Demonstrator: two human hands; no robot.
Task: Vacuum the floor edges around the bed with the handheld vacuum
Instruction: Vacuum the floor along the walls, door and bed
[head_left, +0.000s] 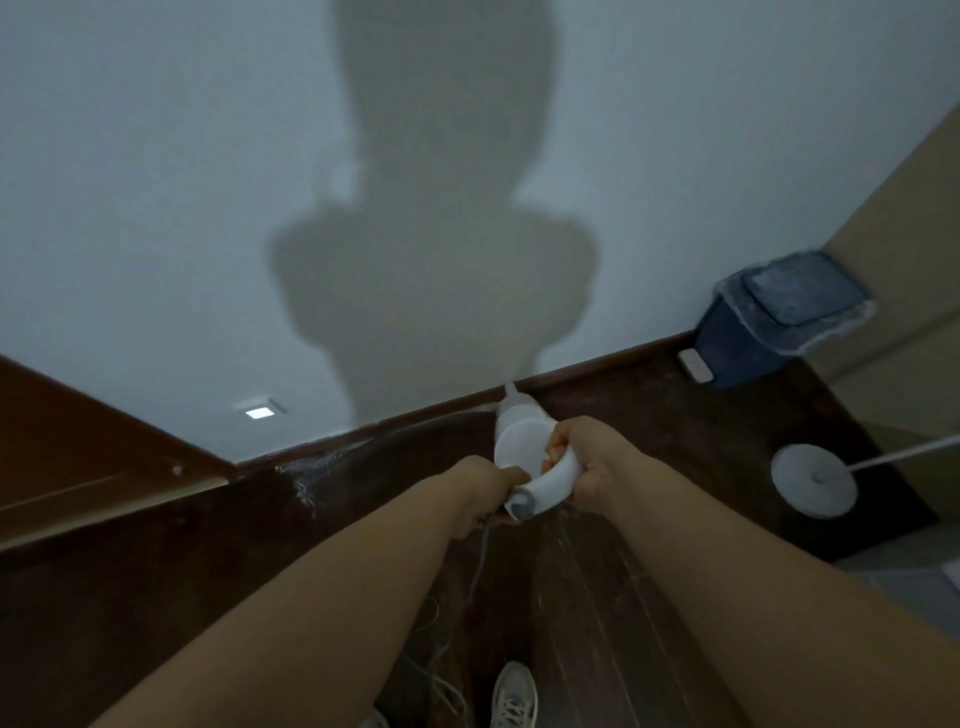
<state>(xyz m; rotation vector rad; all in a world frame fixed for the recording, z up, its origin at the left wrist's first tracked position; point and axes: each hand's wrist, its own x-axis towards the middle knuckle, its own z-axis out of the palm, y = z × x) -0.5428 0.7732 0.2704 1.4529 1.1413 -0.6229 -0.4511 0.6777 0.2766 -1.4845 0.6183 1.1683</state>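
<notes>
right hand (592, 465) fingers (557, 448) curled round the white curved handle of the handheld vacuum (524, 447), gripping it from the 3 o'clock side. left hand (480, 493) at the rear grey end of the handle, 7 o'clock of the vacuum body; fingers wrapped under that end where the grey cord (480, 558) exits, seems to pinch cord or handle end, can't tell which exactly. both forearms reach in from the bottom of frame, meeting at centre. vacuum sits just right of centre, nozzle pointing to 12 o'clock, tip at or just short of the dark wood skirting board (597, 366) where the dark wood floor (623, 597) meets the white wall (156, 208); contact not clear. no brand, label or writing readable on the vacuum or anything else, too blurred. cord trails down toward 6 o'clock, loops on the floor near a light sneaker (514, 693) at bottom centre. person's shadow on the wall at 12 o'clock. small lit square fixture (258, 412) low on the wall at 10 o'clock. brown wooden panel (78, 457) at 9 o'clock, could be bed frame, can't confirm. blue pedal bin (769, 332) with clear liner at 2 o'clock, against the wall corner. white round base with a thin pole (813, 480) on the floor at 3 o'clock, well apart from the vacuum.
</notes>
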